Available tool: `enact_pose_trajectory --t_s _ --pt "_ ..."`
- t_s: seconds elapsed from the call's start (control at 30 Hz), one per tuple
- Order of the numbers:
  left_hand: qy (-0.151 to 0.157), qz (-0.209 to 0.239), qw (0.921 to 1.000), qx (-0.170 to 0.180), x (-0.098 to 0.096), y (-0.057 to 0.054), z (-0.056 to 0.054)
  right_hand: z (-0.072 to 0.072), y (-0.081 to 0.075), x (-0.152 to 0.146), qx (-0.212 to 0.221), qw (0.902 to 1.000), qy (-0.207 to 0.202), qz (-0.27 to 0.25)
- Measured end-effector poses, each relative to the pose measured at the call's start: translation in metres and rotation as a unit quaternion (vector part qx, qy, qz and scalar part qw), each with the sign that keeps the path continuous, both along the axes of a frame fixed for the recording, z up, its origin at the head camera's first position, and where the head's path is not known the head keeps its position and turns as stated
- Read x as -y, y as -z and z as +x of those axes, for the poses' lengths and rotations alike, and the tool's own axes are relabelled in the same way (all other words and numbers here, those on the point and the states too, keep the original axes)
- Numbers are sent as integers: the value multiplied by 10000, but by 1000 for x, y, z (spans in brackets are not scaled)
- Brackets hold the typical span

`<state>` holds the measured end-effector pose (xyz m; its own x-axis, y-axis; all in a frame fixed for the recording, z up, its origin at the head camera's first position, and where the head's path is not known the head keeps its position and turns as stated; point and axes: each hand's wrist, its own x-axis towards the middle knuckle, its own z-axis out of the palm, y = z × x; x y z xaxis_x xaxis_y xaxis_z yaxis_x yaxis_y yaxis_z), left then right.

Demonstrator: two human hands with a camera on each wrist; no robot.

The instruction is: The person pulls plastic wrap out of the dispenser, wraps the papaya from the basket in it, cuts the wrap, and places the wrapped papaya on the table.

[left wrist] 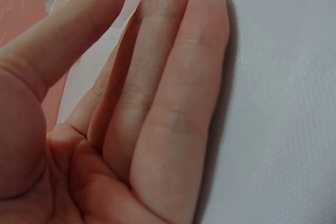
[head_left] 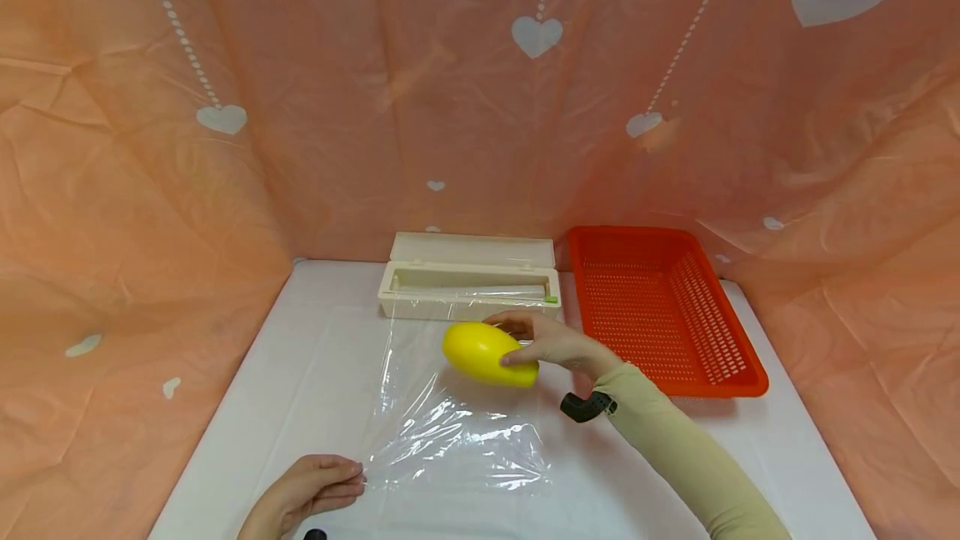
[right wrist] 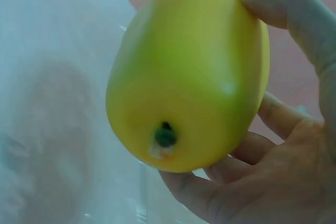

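The left hand (head_left: 315,486), fingers nearly straight, pinches the near-left corner of a clear, creased plastic film sheet (head_left: 453,436) on a white-covered table (head_left: 315,340). The film runs back to an open cream rectangular box (head_left: 397,307). Above the film, the right hand (head_left: 553,346), fingers spread, grips a smooth yellow oval fruit (head_left: 482,354), tilted. Just right of the box stands a red perforated plastic basket (head_left: 720,390).

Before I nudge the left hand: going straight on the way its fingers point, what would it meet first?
Probably the clear film, right at the fingertips of the left hand; how high its edge sits above the white table is unclear.
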<state>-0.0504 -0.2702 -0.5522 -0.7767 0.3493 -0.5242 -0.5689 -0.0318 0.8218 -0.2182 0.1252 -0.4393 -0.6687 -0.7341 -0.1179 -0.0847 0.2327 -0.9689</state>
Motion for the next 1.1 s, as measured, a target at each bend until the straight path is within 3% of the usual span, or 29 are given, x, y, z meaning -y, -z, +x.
enact_pose_trajectory --t_s 0.43,0.63,0.87,1.1 --pt "-13 -14 10000 -3 -1 0 0 25 56 25 411 9991 49 82" --pt "-86 -227 9997 44 -1 -2 1 36 64 35 211 9993 -29 320" --pt "-74 -316 9995 32 0 -2 1 39 71 39 101 9992 -70 387" --pt "51 -112 9999 1 1 -2 0 42 76 41 135 9991 -78 386"
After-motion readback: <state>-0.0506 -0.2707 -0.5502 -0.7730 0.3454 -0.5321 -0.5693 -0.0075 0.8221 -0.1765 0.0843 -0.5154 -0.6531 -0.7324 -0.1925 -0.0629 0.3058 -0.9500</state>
